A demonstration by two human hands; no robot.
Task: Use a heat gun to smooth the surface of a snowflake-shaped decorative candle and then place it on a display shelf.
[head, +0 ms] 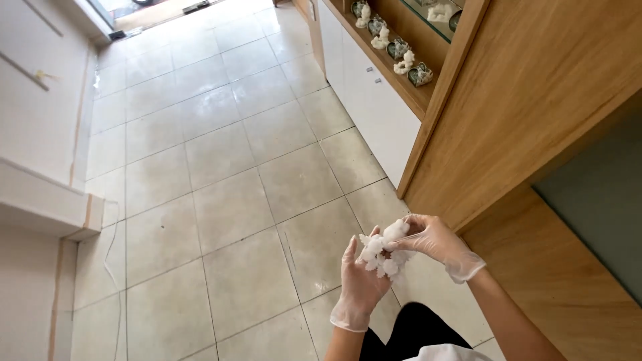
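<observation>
Lumpy white crystal cluster [382,252] pinched by gloved left hand [360,284] and right hand [435,242] fingers.

— What colours around the white crumpled wad [383,251]?
— Clear, translucent gloves on the left hand [359,284] and right hand [435,239] touching it; beige floor tiles [221,167] with grey grout beneath it; a tan wood-grain cabinet [535,100] right of it
</observation>
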